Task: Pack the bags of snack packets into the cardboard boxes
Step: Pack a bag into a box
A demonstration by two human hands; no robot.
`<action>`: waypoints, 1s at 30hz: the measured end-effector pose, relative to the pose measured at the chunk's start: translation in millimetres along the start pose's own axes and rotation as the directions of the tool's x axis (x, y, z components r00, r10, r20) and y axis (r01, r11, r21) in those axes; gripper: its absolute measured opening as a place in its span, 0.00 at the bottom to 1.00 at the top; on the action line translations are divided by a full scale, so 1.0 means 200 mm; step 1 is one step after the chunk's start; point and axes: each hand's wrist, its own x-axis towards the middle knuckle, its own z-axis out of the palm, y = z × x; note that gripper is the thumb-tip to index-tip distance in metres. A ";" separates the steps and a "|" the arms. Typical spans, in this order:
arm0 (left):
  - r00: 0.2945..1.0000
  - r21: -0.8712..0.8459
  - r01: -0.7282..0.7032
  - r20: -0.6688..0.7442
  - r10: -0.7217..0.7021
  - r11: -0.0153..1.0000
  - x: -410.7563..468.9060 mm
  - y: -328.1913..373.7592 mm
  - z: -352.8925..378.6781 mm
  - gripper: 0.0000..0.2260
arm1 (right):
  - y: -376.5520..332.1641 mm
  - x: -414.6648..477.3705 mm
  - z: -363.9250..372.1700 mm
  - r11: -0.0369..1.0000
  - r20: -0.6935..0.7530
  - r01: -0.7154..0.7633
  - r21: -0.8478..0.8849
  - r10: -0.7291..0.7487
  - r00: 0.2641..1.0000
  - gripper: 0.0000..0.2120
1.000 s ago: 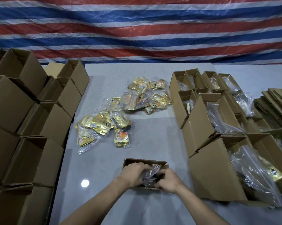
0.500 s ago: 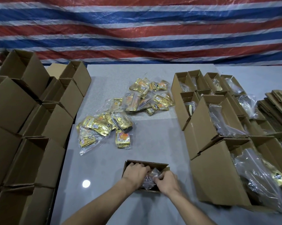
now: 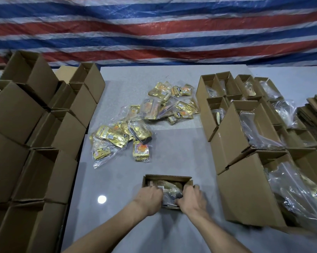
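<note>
At six o'clock on the grey table (image 3: 172, 152), the left hand (image 3: 150, 199) and right hand (image 3: 189, 199) are pressing a clear bag of gold snack packets (image 3: 169, 188) into a small open brown cardboard box (image 3: 167, 178), while filled boxes (image 3: 245, 143) are crowding three o'clock and unpacked bags (image 3: 135, 128) are waiting at twelve.
</note>
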 end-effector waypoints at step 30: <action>0.994 -0.065 -0.046 -0.107 0.039 0.997 -0.01 0.03 0.10 0.16 | 0.08 -0.05 -0.08 0.980 0.166 0.116 0.162 -0.143 0.976 0.12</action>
